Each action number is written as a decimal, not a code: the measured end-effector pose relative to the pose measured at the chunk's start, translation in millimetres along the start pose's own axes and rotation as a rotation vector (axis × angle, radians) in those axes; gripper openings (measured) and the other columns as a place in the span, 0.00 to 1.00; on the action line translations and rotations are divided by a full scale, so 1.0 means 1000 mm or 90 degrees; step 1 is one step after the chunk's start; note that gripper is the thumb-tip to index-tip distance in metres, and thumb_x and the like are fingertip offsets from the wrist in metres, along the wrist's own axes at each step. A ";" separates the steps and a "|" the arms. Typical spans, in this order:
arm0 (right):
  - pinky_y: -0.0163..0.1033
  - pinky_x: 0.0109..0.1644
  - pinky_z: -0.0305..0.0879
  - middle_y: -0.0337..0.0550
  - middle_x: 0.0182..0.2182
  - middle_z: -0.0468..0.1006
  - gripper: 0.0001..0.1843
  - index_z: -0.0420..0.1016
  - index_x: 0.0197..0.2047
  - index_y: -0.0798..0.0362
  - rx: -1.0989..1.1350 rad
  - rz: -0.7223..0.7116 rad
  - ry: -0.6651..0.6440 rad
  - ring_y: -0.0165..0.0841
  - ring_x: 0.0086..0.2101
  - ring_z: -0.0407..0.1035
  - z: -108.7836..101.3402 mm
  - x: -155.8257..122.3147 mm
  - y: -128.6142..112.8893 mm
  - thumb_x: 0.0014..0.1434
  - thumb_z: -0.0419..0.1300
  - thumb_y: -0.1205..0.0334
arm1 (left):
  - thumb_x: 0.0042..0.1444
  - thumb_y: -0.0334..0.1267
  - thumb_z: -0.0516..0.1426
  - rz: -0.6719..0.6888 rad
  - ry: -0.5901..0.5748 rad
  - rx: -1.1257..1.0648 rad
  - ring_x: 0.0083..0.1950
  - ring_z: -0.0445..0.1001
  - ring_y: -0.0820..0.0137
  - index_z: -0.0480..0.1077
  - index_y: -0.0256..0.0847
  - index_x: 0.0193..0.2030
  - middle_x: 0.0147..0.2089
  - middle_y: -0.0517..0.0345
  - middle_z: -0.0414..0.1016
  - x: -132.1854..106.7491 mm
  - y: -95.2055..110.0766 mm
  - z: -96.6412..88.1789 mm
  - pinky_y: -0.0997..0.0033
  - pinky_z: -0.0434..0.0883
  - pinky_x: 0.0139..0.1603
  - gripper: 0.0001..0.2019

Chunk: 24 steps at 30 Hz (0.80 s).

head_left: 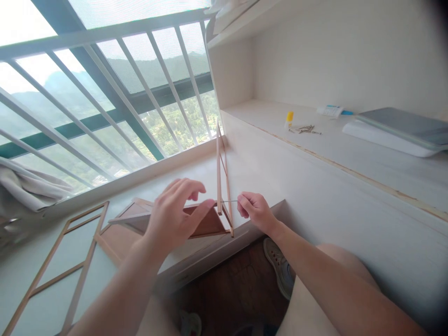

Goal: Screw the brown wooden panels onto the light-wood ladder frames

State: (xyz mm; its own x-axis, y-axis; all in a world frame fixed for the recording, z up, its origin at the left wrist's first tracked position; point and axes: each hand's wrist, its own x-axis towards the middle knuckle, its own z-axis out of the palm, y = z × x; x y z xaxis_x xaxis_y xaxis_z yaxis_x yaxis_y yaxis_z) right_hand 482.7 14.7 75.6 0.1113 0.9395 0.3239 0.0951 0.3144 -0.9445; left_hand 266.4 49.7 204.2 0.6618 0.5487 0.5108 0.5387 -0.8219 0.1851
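Steadying a small wooden frame point(221, 186) that stands upright on the window ledge point(196, 172), I have my left hand point(175, 217) spread loosely over the sloped wooden model point(206, 226) at its foot, fingers half curled and thumb pressing against the base, not clamped around anything. My right hand point(254, 210) is pinched shut on a thin pin point(230, 201), held level with its tip at the frame's lower upright. I judge I am at the joining step, fixing the upright piece to the base. Next calls for a straight, gentle push along the pin while the left hand keeps the frame from tipping. A larger flat frame point(59, 266) lies to the left on the ledge; glue point(289, 119) and spare pins point(305, 129) sit well apart on the shelf.
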 end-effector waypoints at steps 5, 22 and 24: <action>0.34 0.27 0.56 0.34 0.16 0.65 0.24 0.64 0.21 0.53 -0.030 0.001 -0.008 0.26 0.20 0.59 -0.002 0.000 -0.001 0.68 0.50 0.54 | 0.58 0.62 0.54 0.006 -0.200 0.119 0.52 0.71 0.55 0.65 0.50 0.58 0.52 0.53 0.73 0.021 -0.009 0.018 0.54 0.65 0.53 0.27; 0.35 0.29 0.55 0.34 0.18 0.64 0.23 0.64 0.23 0.52 -0.104 -0.045 -0.024 0.27 0.22 0.59 -0.005 0.000 0.000 0.68 0.49 0.54 | 0.60 0.51 0.51 -0.050 -0.285 0.153 0.37 0.76 0.64 0.63 0.54 0.55 0.40 0.64 0.78 0.008 -0.008 0.051 0.69 0.59 0.31 0.18; 0.35 0.30 0.55 0.34 0.18 0.65 0.22 0.65 0.24 0.52 -0.115 -0.049 -0.022 0.27 0.22 0.60 -0.005 0.000 0.000 0.68 0.49 0.54 | 0.59 0.51 0.51 -0.052 -0.279 0.159 0.37 0.76 0.64 0.63 0.54 0.55 0.39 0.64 0.78 0.008 -0.007 0.051 0.69 0.59 0.31 0.18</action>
State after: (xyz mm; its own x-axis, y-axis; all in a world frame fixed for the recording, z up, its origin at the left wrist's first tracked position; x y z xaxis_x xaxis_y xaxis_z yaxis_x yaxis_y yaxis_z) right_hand 487.8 13.9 76.3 0.0631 0.9190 0.3893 0.2777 0.3585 -0.8913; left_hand 294.2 67.8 163.6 0.7401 0.6660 0.0933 0.6704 -0.7416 -0.0235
